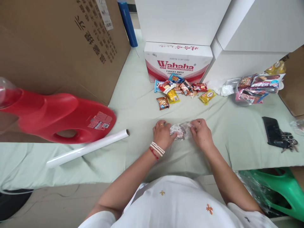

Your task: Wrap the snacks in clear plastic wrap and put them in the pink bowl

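Note:
Between my hands, low over the green cloth, is a clear plastic bag (180,131) with a small wrapped snack inside. My left hand (163,133) is closed on the bag's left end, thumb lying along the packet. The fingers of my right hand (201,132) pinch its right end. Just beyond lies a pile of wrapped snacks, among them a brown cookie packet (162,103), a yellow packet (173,96) and a blue packet (176,78). Another yellow packet (207,96) lies slightly apart on the right.
Behind the snacks stands a Wahaha carton (178,60). A filled snack bag (257,88) sits to the right, near a black phone (273,131) and keys (290,141). At left are a large red bottle (71,117), a white roll (87,148) and a big cardboard box (59,47).

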Demonstrator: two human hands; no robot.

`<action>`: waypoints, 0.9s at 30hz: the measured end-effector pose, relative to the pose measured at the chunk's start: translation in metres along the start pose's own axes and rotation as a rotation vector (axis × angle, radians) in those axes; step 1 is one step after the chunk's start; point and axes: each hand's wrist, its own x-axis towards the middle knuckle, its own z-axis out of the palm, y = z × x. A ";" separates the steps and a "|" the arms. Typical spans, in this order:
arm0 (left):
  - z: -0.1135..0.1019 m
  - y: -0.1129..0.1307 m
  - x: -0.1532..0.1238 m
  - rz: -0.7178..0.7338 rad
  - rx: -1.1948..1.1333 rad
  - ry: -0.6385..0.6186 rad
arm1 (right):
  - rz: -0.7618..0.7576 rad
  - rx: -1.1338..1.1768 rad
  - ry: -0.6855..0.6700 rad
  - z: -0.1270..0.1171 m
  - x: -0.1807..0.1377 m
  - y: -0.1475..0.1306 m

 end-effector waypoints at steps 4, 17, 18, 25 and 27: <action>0.000 -0.002 0.005 0.021 -0.013 -0.044 | -0.199 0.051 -0.169 0.009 -0.007 -0.044; -0.012 0.025 -0.037 -0.073 -1.274 -0.310 | 0.056 0.453 0.029 0.028 -0.065 -0.035; -0.012 0.029 -0.042 -0.024 -1.270 -0.351 | 0.107 0.521 0.009 0.027 -0.064 -0.028; -0.015 -0.032 -0.068 -0.130 -1.006 -0.020 | 0.434 0.700 0.427 -0.025 0.017 0.091; -0.013 -0.068 -0.085 -0.216 -0.867 0.051 | 0.501 0.635 0.566 -0.043 0.053 0.131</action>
